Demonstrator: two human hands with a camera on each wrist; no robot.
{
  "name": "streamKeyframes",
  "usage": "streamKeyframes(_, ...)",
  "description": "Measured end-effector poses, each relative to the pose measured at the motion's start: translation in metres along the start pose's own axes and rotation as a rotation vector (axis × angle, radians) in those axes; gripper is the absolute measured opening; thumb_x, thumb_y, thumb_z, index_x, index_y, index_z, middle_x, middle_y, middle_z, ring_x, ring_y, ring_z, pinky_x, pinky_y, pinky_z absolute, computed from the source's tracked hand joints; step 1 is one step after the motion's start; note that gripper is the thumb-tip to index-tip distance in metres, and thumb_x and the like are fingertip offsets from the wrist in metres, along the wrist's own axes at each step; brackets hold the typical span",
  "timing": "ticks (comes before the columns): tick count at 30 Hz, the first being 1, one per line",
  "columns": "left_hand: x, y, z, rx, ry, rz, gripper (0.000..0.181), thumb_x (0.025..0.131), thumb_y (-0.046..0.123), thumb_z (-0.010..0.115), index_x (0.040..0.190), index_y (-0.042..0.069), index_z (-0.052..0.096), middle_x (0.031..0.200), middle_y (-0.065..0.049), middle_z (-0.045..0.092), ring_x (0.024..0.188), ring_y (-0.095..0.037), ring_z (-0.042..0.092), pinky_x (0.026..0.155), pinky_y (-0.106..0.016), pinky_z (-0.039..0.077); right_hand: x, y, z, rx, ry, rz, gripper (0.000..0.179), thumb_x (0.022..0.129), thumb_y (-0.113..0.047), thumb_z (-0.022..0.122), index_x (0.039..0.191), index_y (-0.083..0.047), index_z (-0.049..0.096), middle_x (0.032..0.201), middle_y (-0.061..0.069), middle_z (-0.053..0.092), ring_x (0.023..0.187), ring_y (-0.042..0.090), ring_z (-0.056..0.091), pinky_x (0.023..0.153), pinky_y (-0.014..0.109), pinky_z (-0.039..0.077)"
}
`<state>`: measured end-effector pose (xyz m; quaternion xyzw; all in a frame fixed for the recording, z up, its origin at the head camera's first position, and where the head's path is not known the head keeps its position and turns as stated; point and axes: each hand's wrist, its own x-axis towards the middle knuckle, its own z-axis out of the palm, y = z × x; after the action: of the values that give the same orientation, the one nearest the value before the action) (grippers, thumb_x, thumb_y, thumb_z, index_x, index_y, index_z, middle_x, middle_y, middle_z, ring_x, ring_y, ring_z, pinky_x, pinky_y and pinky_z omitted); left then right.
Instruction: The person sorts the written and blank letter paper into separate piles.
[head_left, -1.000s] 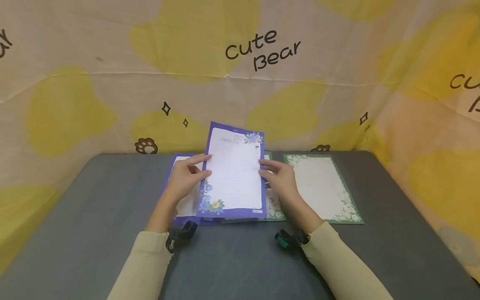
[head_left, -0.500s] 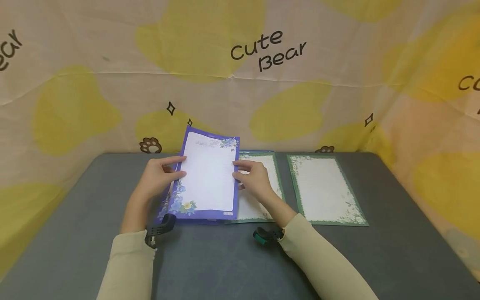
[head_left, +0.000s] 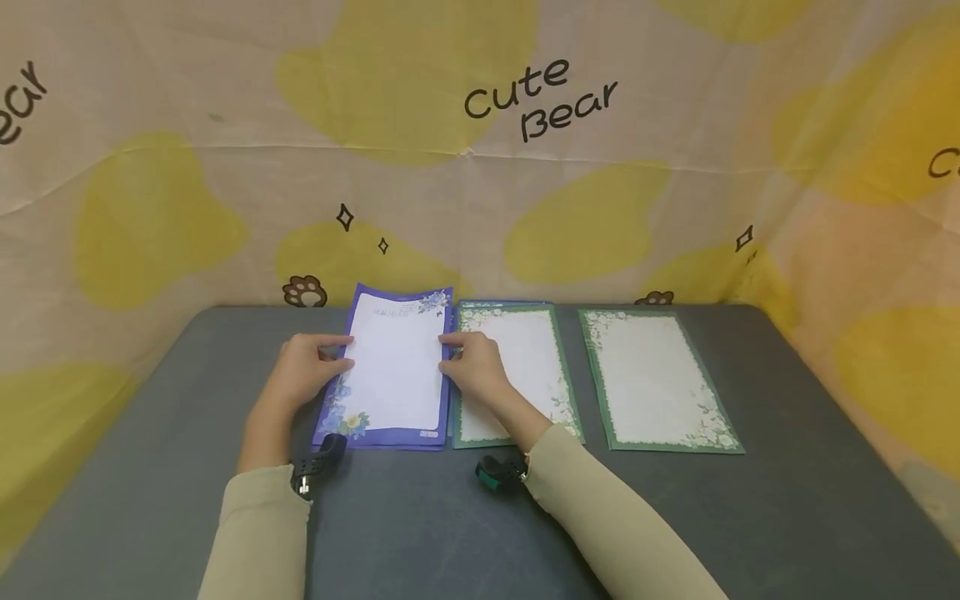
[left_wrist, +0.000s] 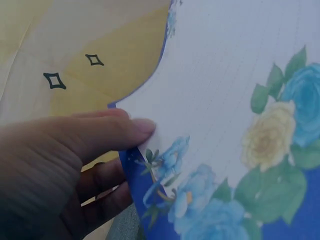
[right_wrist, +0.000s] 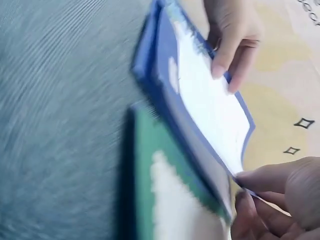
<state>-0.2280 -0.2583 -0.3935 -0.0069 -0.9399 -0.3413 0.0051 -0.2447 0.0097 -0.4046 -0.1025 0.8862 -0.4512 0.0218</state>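
A purple-bordered sheet of writing paper (head_left: 397, 367) with blue flowers in two corners is held by both hands, just above a purple stack. My left hand (head_left: 302, 371) pinches its left edge; the left wrist view shows the thumb on top of the paper (left_wrist: 215, 100), which bends near the grip. My right hand (head_left: 476, 367) pinches the right edge between thumb and fingers. Below the right hand lies a green-bordered sheet (head_left: 517, 358) with white flowers. In the right wrist view, a gap shows between the held paper (right_wrist: 210, 100) and the purple stack (right_wrist: 145, 60) under it.
Another green-bordered sheet (head_left: 660, 379) lies farther right on the dark grey table (head_left: 465, 533). A blue edge (head_left: 517, 302) sticks out behind the middle green sheet. A cloth with yellow patches (head_left: 405, 92) hangs behind the table.
Both hands have carried the purple-bordered paper left and down, from over the middle onto the left stack's position. The middle green-bordered sheet is now largely uncovered.
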Motion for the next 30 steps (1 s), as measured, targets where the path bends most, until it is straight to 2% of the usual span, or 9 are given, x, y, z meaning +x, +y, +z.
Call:
streamKeyframes(2, 0.0, -0.002, 0.002, 0.025, -0.022, -0.007, 0.043, 0.091, 0.013, 0.073, 0.131, 0.001, 0.066, 0.074, -0.01, 0.062, 0.065, -0.017, 0.05, 0.056, -0.028, 0.041, 0.0, 0.001, 0.003, -0.105, -0.002, -0.023, 0.041, 0.086, -0.004, 0.072, 0.127, -0.005, 0.07, 0.093, 0.019, 0.076, 0.06, 0.013, 0.055, 0.05, 0.021, 0.039)
streamKeyframes(3, 0.0, -0.002, 0.002, 0.035, -0.031, -0.009, 0.043, 0.09, 0.012, 0.073, 0.132, 0.001, 0.066, 0.078, -0.012, 0.064, 0.067, -0.018, 0.05, 0.057, -0.028, 0.041, 0.0, 0.001, 0.005, -0.161, -0.002, -0.033, 0.04, 0.087, -0.006, 0.073, 0.127, -0.006, 0.071, 0.098, 0.017, 0.077, 0.067, 0.015, 0.062, 0.053, 0.022, 0.045)
streamKeyframes(6, 0.001, -0.001, 0.004, 0.06, -0.048, 0.001, 0.043, 0.091, 0.013, 0.073, 0.131, 0.001, 0.066, 0.097, -0.019, 0.07, 0.072, -0.019, 0.052, 0.062, -0.029, 0.042, -0.002, 0.004, 0.007, -0.293, 0.02, -0.055, 0.037, 0.088, -0.012, 0.074, 0.125, -0.009, 0.072, 0.119, 0.01, 0.075, 0.094, 0.021, 0.072, 0.069, 0.03, 0.057)
streamKeyframes(8, 0.001, -0.001, 0.006, 0.078, -0.057, 0.011, 0.042, 0.091, 0.014, 0.072, 0.131, 0.002, 0.067, 0.109, -0.023, 0.071, 0.075, -0.02, 0.052, 0.067, -0.031, 0.044, -0.003, 0.005, 0.009, -0.359, 0.039, -0.071, 0.034, 0.089, -0.015, 0.075, 0.123, -0.01, 0.074, 0.123, 0.008, 0.074, 0.106, 0.022, 0.072, 0.08, 0.034, 0.059)
streamKeyframes(13, 0.0, 0.0, 0.008, 0.122, -0.07, 0.001, 0.042, 0.092, 0.016, 0.072, 0.131, 0.001, 0.067, 0.133, -0.028, 0.064, 0.092, -0.031, 0.06, 0.088, -0.05, 0.053, -0.005, 0.007, 0.01, -0.447, 0.059, -0.128, 0.032, 0.088, -0.017, 0.075, 0.119, -0.009, 0.076, 0.119, 0.008, 0.076, 0.1, 0.023, 0.072, 0.077, 0.035, 0.059)
streamKeyframes(16, 0.0, 0.004, 0.009, 0.16, -0.058, -0.003, 0.044, 0.092, 0.017, 0.072, 0.132, 0.0, 0.065, 0.138, -0.029, 0.059, 0.115, -0.042, 0.061, 0.103, -0.063, 0.047, -0.005, 0.008, 0.007, -0.433, 0.072, -0.161, 0.031, 0.09, -0.02, 0.074, 0.118, -0.01, 0.076, 0.126, 0.009, 0.073, 0.112, 0.027, 0.069, 0.09, 0.04, 0.059)
streamKeyframes(20, 0.0, 0.01, 0.012, 0.23, -0.028, 0.006, 0.045, 0.094, 0.024, 0.069, 0.132, 0.001, 0.065, 0.143, -0.027, 0.056, 0.134, -0.05, 0.05, 0.11, -0.067, 0.039, -0.007, 0.014, -0.004, -0.3, 0.112, -0.194, 0.028, 0.092, -0.024, 0.073, 0.115, -0.009, 0.076, 0.131, 0.01, 0.07, 0.125, 0.031, 0.063, 0.106, 0.046, 0.051)
streamKeyframes(24, 0.0, 0.019, 0.015, 0.242, 0.016, 0.014, 0.042, 0.098, 0.027, 0.063, 0.132, 0.002, 0.066, 0.142, -0.026, 0.057, 0.135, -0.048, 0.049, 0.112, -0.065, 0.038, -0.014, 0.027, -0.023, -0.181, 0.134, -0.227, 0.024, 0.093, -0.023, 0.072, 0.109, -0.007, 0.078, 0.125, 0.011, 0.073, 0.123, 0.031, 0.065, 0.109, 0.046, 0.049)
streamKeyframes(30, 0.002, 0.042, 0.024, 0.157, 0.012, 0.072, 0.041, 0.101, 0.028, 0.058, 0.134, 0.004, 0.065, 0.149, -0.024, 0.051, 0.128, -0.044, 0.057, 0.106, -0.063, 0.045, -0.029, 0.052, -0.063, -0.171, 0.129, -0.219, 0.023, 0.093, -0.022, 0.072, 0.11, -0.007, 0.078, 0.118, 0.01, 0.076, 0.121, 0.031, 0.067, 0.108, 0.048, 0.05)
